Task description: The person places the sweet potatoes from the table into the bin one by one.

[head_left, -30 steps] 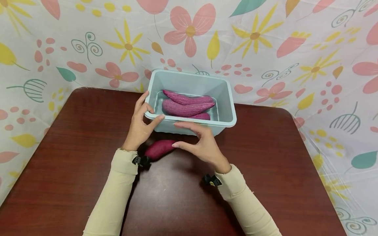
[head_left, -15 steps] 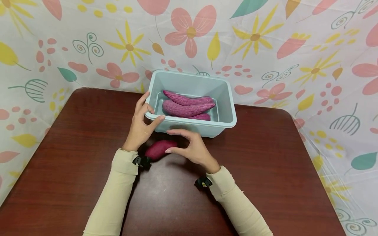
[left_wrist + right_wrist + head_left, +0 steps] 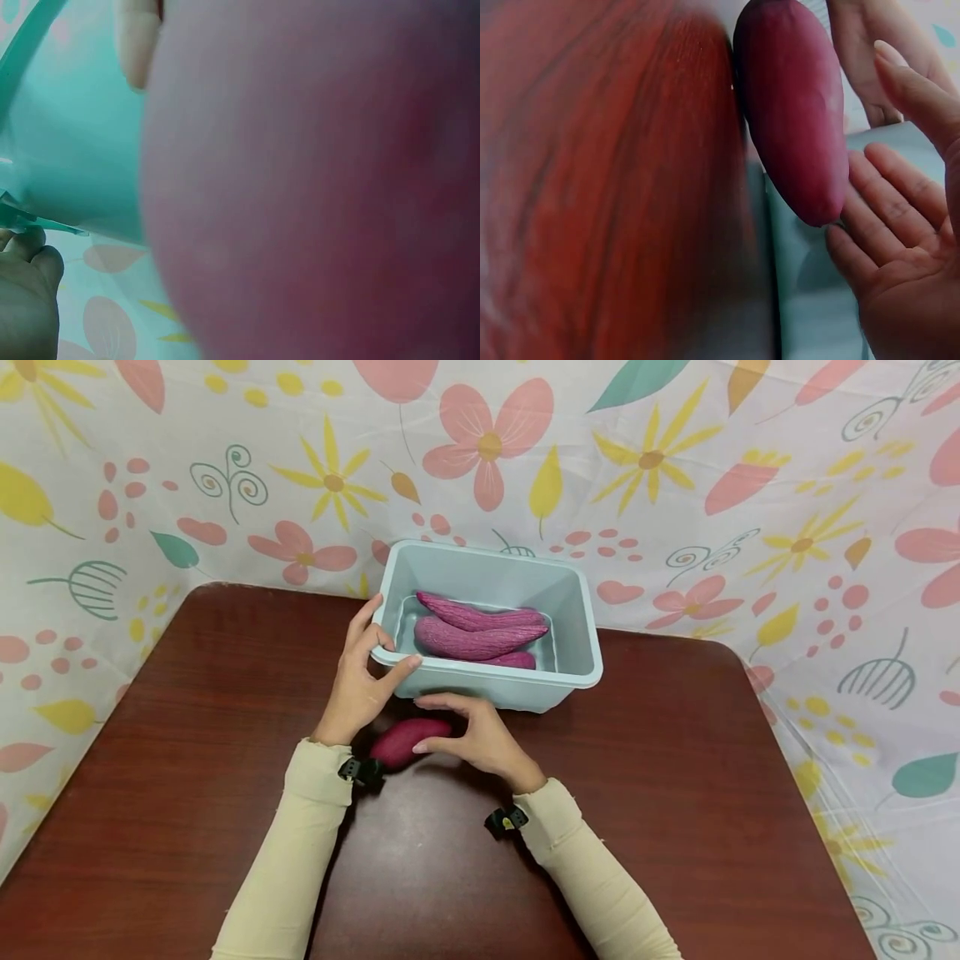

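Observation:
A light blue plastic bin (image 3: 495, 689) stands at the back of the table. My left hand (image 3: 356, 681) grips its front left corner, thumb outside the front rim and fingers over the left side. On the table before the bin lies a reddish-purple sweet potato (image 3: 397, 743), which fills much of the left wrist view as a pink blur. My right hand (image 3: 480, 735) reaches round its right end, thumb on the near side and fingers on the far side. In the right wrist view these fingers (image 3: 892, 206) are extended and spread beside the sweet potato's tapered tip (image 3: 825, 206).
Inside the bin lie two striped purple eggplants (image 3: 480, 639) and a third purple piece (image 3: 517, 661), partly hidden by the front wall. The dark brown table (image 3: 675, 793) reaches back to a flower-printed cloth (image 3: 675, 527). Each wrist wears a small black camera (image 3: 506, 821).
My right hand has moved left and slightly down, from the right of the sweet potato to around its right end. The left hand keeps its grip on the bin, and the sweet potato stays put.

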Demonstrator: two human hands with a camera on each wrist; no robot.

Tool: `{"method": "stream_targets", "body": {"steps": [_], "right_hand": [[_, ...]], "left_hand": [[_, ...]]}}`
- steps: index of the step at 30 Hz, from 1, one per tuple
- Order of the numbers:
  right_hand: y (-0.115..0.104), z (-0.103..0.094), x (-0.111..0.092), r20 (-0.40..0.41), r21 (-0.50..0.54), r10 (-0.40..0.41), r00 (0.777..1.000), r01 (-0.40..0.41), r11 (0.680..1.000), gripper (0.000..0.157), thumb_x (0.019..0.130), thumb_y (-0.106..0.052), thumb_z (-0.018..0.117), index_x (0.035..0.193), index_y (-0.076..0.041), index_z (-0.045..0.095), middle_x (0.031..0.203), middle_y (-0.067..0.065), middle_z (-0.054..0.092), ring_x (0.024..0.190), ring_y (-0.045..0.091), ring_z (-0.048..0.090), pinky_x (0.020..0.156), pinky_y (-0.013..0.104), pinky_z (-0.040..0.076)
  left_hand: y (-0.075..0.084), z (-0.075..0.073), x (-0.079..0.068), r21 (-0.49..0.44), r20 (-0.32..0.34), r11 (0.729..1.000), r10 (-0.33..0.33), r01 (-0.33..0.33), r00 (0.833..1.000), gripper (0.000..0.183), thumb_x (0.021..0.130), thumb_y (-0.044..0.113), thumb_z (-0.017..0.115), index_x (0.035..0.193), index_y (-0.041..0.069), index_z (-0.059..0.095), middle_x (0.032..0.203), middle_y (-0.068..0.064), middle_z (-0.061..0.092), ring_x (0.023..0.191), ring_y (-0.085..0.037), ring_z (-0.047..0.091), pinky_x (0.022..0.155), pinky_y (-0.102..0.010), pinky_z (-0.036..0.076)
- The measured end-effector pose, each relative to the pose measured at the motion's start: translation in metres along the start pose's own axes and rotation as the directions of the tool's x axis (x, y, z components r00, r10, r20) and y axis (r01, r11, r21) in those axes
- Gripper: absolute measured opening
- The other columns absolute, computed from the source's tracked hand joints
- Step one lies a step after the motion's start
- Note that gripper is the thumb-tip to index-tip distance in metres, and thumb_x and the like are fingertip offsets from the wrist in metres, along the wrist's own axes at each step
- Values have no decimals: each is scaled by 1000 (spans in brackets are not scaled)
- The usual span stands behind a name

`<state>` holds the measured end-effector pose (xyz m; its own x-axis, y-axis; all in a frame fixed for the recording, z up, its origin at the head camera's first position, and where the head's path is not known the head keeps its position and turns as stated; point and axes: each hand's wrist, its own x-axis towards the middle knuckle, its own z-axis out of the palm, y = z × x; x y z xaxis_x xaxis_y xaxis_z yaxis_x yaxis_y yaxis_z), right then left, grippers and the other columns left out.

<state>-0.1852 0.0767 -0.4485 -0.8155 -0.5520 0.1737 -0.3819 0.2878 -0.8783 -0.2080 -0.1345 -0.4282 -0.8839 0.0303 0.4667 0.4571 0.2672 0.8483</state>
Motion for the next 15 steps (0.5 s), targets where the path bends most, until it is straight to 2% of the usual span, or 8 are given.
{"method": "stream_targets", "body": {"steps": [6,15], "right_hand": [[1,2,2,21,-17,13,1000,-13,1000,58,76,-23,90,127,-6,68,127,11,72,126,13,62,110,32,45],[-2,5,6,62,-113,29,998,-22,993,57,78,-28,88,128,-9,68,128,6,72,125,13,62,109,34,46]], "left_hand": [[0,-1,0,2,-1,1000,-1,1,1000,35,90,23,77,89,6,47,166,6,27,153,-18,26,112,-55,32],[1,-1,0,1,2,1000,-3,3,1000,35,91,26,76,89,7,47,166,6,27,154,-17,25,112,-55,31]]}}
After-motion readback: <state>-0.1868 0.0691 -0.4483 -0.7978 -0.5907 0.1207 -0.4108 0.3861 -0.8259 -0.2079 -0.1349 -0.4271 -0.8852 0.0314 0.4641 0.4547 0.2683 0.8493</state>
